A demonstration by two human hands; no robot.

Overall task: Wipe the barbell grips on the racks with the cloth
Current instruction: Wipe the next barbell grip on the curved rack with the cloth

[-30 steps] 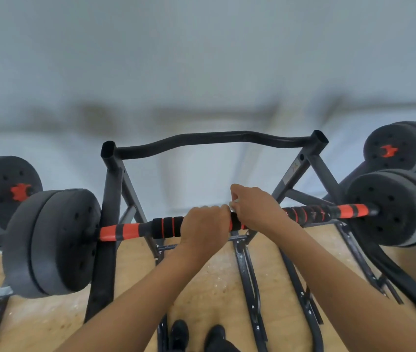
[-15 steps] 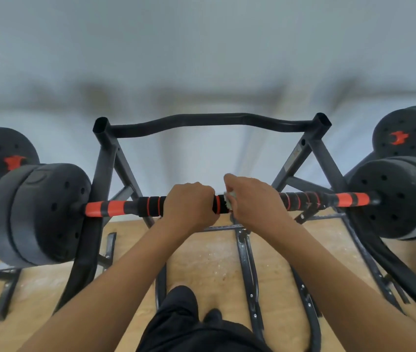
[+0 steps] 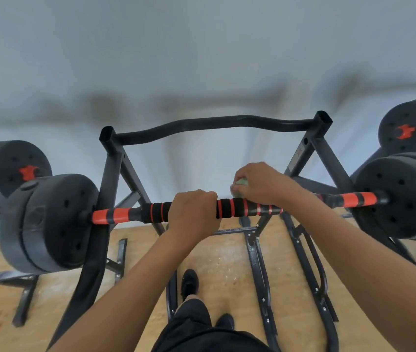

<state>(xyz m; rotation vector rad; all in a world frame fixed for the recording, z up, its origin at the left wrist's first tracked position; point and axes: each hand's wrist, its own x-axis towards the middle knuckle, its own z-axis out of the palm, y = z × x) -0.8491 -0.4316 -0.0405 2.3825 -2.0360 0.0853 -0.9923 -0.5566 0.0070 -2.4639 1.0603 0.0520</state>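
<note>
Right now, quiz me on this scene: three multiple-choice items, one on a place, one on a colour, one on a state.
1. Where is the cloth?
A) in the left hand
B) in the right hand
C) hung on the left end of the bar

2. What colour are the rings on the black grip?
A) orange-red
B) blue
C) yellow

3. How is the left hand?
A) flat and open
B) a fist held off the bar
C) curled round the bar

Answers:
1 B: a pale green bit peeks out beside the right hand's fingers, just above the bar.
2 A: orange-red rings cross the black foam.
3 C: its fingers wrap over the bar, left of the right hand.
</note>
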